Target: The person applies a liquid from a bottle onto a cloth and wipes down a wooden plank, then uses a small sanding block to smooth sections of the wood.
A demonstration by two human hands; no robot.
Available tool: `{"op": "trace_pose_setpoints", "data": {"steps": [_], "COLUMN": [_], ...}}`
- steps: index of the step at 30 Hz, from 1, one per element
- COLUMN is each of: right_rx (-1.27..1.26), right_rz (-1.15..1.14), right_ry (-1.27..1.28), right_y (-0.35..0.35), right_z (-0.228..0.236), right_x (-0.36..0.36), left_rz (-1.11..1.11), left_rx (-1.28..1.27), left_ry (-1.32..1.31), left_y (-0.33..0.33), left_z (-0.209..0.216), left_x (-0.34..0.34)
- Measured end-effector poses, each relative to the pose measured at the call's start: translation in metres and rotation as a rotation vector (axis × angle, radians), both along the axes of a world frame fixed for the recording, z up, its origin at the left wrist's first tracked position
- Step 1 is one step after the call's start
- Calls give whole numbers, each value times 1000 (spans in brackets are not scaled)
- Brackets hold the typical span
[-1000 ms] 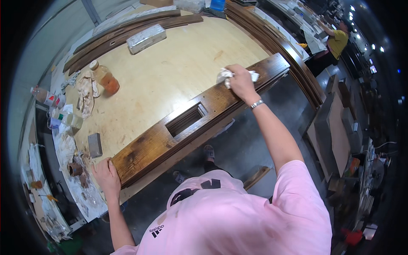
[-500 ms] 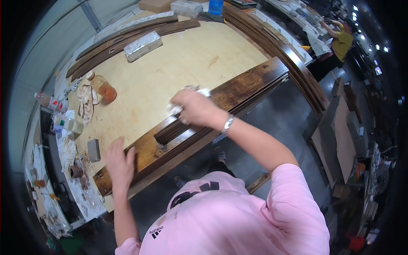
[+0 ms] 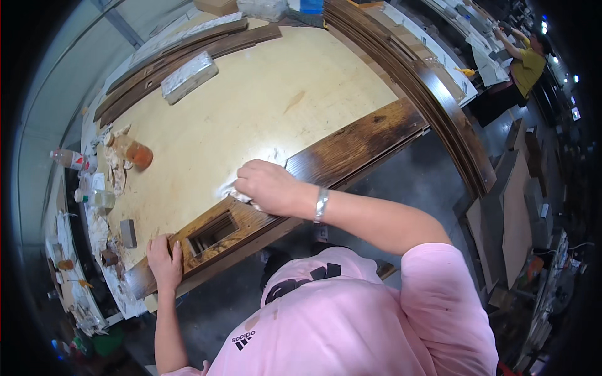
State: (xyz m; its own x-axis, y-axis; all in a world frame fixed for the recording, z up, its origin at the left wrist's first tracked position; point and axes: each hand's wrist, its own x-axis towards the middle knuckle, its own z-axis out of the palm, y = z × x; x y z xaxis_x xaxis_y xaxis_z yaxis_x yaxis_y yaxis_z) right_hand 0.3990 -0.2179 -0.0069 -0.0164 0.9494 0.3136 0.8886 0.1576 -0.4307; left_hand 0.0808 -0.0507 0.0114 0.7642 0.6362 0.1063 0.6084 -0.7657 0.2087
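Note:
A long brown wooden plank with a rectangular slot near its left end lies along the table's near edge. In my right hand is a crumpled white cloth, pressed to the plank's top just right of the slot; the fingers are closed over it. My left hand grips the plank left of the slot, its fingers at the far edge and the thumb on top. Beyond it a small grey block rests on the table.
The pale tabletop holds a foil-like wrapped block, a bottle of orange liquid and dark wood strips at the back. Stacked brown planks run along the right. Farther right, a person in yellow works at another bench.
My right hand has moved with the cloth from over the slot to its right, so the slot shows whole. My left hand has come down onto the plank's edge. The view has shifted somewhat.

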Motion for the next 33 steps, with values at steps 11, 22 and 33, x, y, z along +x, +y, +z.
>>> {"op": "trace_pose_setpoints", "data": {"steps": [11, 22, 33], "right_rx": [-154, 20, 394], "right_rz": [-330, -990, -822], "right_ry": [162, -43, -177], "right_y": [-66, -185, -221], "right_z": [22, 50, -5], "right_x": [120, 279, 185], "left_rz": [22, 51, 27], "left_rx": [35, -11, 21], "left_ry": [-12, 28, -17], "left_y": [0, 3, 4], "left_z": [-7, -6, -14], "left_x": [-12, -9, -20]}}
